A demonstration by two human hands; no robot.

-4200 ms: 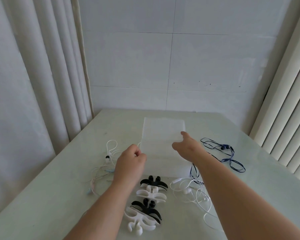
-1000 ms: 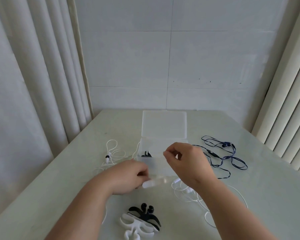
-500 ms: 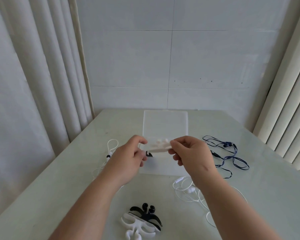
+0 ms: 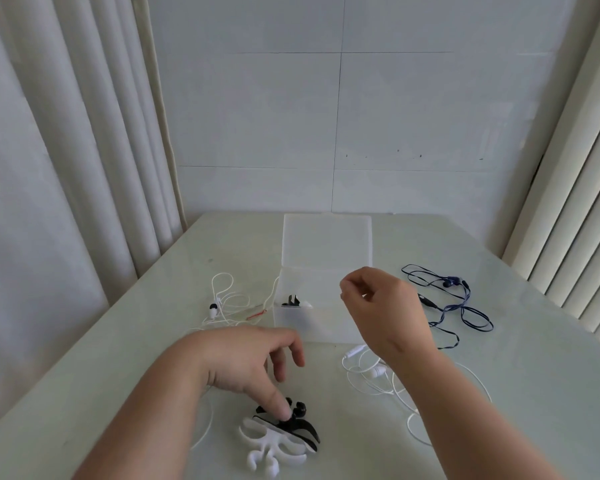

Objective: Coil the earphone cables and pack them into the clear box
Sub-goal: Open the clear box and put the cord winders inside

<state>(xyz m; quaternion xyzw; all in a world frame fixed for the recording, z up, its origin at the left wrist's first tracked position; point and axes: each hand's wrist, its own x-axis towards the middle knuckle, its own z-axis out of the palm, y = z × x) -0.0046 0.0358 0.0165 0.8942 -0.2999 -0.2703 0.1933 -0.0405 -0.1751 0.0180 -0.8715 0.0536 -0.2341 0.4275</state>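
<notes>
The clear box (image 4: 321,317) is seen at the table's (image 4: 534,393) middle with its lid laid back toward 12 o'clock, a black winder and a white piece lying in its left compartment. The left hand (image 4: 246,365), fingers spread loosely and gripping nothing, is lowered with its thumb tip touching the black winder (image 4: 291,426) stacked on a white winder (image 4: 274,445) at 6 o'clock. The right hand (image 4: 383,306), loosely curled and seemingly empty, is held over the box's right half, with blue earphones (image 4: 458,299) at 3 o'clock, white earphones (image 4: 371,372) at 5 o'clock and another white set (image 4: 222,303) at 9 o'clock.
</notes>
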